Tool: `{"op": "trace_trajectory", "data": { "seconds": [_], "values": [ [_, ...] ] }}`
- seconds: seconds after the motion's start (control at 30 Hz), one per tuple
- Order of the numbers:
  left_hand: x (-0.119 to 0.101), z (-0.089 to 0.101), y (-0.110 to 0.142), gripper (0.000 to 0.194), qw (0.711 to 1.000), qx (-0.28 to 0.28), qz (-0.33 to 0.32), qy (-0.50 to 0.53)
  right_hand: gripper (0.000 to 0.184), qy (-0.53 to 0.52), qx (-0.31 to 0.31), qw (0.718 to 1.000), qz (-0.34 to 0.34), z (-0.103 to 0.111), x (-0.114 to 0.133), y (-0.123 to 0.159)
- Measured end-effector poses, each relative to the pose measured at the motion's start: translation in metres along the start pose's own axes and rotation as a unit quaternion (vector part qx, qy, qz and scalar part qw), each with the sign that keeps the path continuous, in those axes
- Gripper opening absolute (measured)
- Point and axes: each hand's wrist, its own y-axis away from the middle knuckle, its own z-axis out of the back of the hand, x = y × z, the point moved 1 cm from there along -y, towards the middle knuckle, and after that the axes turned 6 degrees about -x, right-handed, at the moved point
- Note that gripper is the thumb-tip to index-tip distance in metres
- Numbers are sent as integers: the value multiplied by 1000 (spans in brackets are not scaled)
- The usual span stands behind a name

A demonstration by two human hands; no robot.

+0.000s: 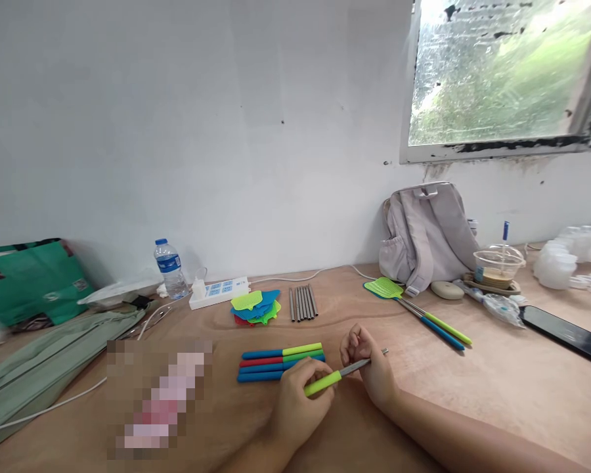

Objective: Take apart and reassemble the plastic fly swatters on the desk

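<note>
1. A wooden table point(423, 387) is seen below a pale wall, with a grey backpack point(426, 236) leaned against that wall.
2. The left hand point(303, 392) is closed around the lower part of a yellow-green handle point(324, 383); the hands are held slightly apart.
3. The right hand point(368, 361), its fingers curled upward, is crossed by a metal tube point(355, 367); whether the tube is gripped cannot be told.
4. Two fly swatters point(383, 288) are laid near the backpack, their handles pointed toward the table's near side.
5. Blue, red and green handles point(261, 370) are lined up beside the left hand.
6. Loose swatter heads point(256, 307) are piled behind them, just beside a row of bare tubes point(303, 304).
7. The held tube is seated in the yellow-green handle, tilted above the table.
</note>
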Motion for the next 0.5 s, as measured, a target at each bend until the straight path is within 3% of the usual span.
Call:
{"op": "trace_trajectory", "data": {
  "seconds": [0.13, 0.27, 0.43, 0.5],
  "values": [
    [-2, 1, 0, 12, 1000, 3, 19, 5, 10, -4, 25, 999, 42, -5, 6, 5],
    [-2, 3, -4, 6, 995, 66, 53, 46, 15, 9, 42, 999, 24, -1, 4, -6],
    [7, -1, -6, 24, 970, 94, 143, 173, 39, 9, -52, 999, 13, 19, -3, -43],
    [11, -4, -6, 31, 943, 89, 196, 255, 40, 89, -77, 992, 39, 28, -6, -59]
  ]
}}
